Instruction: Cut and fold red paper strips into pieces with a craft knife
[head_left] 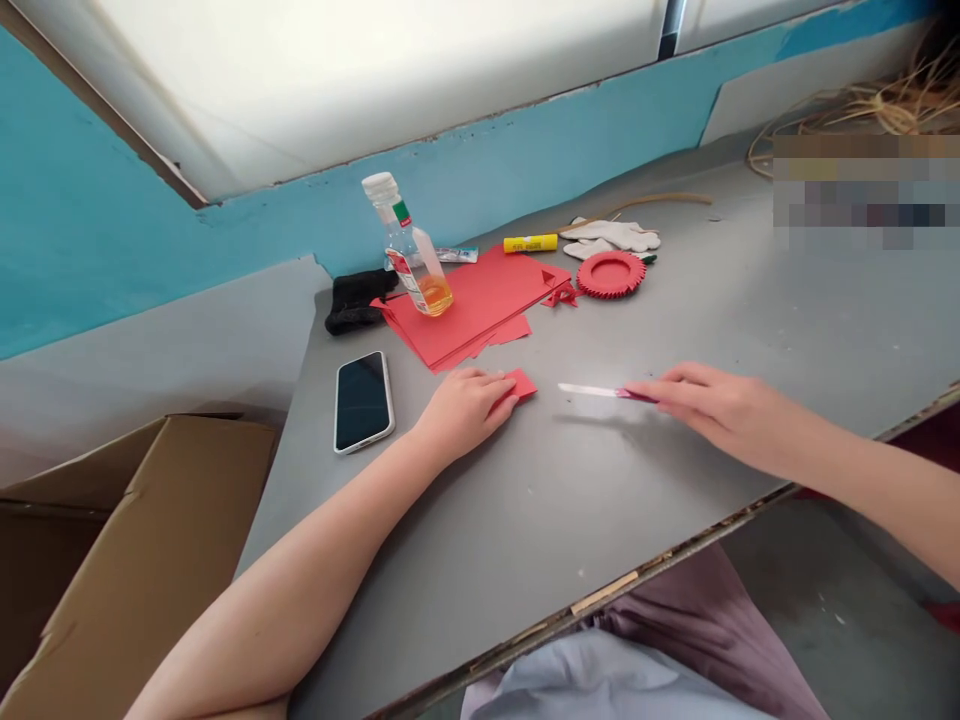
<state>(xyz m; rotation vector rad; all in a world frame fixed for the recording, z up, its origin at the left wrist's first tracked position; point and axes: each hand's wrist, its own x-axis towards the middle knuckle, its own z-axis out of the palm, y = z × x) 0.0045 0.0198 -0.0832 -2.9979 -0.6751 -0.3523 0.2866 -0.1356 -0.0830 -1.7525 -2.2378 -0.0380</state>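
My left hand (pixel 466 408) rests on the grey table, its fingers closed over a small folded piece of red paper (pixel 523 385) and holding it against the surface. Only the right end of that paper shows. In my right hand (pixel 727 408) is a slim utility knife (pixel 600 391) with a long pale blade and a dark reddish handle. The blade points left, just above the table and apart from the paper. Behind my left hand, a stack of red paper sheets (pixel 480 300) lies with a few small cut pieces (pixel 512 330) at its front edge.
A glass bottle (pixel 431 285) with amber liquid stands on the stack. Around it are a phone (pixel 363 402), a black cloth item (pixel 360 300), a yellow glue stick (pixel 530 244), white gloves (pixel 611 238) and a red pleated ring (pixel 611 274). A cardboard box (pixel 165 520) stands left of the table.
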